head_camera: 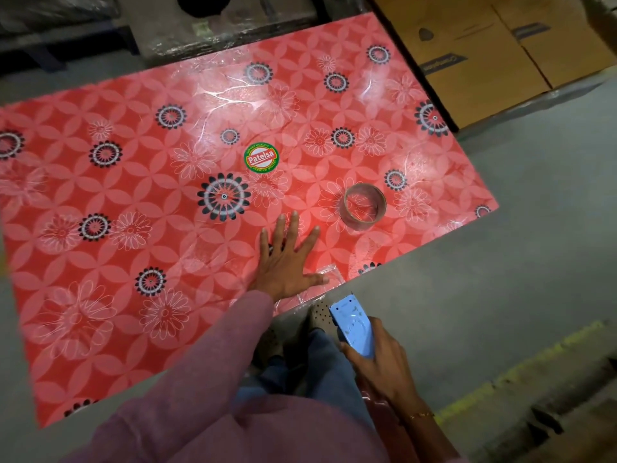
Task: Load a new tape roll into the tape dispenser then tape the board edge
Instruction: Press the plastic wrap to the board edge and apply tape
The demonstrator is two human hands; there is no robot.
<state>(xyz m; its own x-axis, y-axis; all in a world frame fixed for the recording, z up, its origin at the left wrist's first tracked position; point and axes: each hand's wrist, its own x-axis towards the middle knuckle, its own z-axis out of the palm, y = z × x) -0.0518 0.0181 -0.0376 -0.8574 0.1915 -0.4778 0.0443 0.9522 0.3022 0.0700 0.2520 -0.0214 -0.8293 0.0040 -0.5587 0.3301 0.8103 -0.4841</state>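
Observation:
A large red board [140, 208] with a flower pattern and clear plastic wrap lies flat on the floor. A clear tape roll [364, 206] rests on it near the right end. My left hand [287, 259] lies flat on the board by its near edge, fingers spread, the thumb on a strip of clear tape [329, 279] at the edge. My right hand [380, 359] grips a light blue tape dispenser [354, 324] just off the board's near edge, its toothed blade pointing toward the board. Whether the dispenser holds a roll is hidden.
Brown cardboard boxes [484, 55] stand at the back right beside the board's far corner. Dark shelving and wrapped goods [213, 31] run along the far edge. My knees and perforated shoes [317, 315] are at the near edge. Grey concrete floor [534, 228] lies to the right.

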